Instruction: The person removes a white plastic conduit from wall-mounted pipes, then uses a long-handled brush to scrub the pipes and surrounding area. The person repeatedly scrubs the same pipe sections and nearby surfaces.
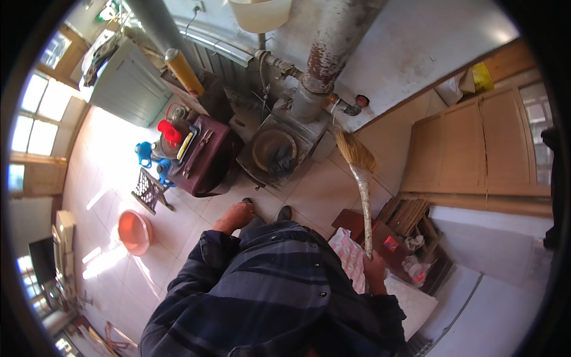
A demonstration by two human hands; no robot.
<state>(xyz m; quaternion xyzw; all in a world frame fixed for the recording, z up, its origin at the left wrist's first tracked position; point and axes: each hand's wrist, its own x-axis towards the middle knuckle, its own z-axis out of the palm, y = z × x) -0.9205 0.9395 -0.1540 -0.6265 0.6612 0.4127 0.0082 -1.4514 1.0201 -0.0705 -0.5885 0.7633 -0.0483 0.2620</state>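
My right hand [374, 271] is closed around the lower end of a straw broom's wrapped handle [366, 209]. The broom's bristles [355, 149] point away from me, to the right of the iron stove [275, 151]. My left hand [238, 216] hangs in front of my body near my shoes, with its back towards the camera; its fingers are partly hidden, and nothing shows in it. Beyond it stands a dark maroon leather bag [205, 158]. Pink and white patterned cloth [348, 256] lies beside my right hand.
A stovepipe [325, 58] rises behind the stove. On the left are an orange plastic basin [135, 233], a small folding stool [149, 189] and a pale cabinet [129, 82]. Wooden panelling [473, 147] runs along the right. A plastic bottle [415, 270] lies near a dark red wooden surface [379, 236].
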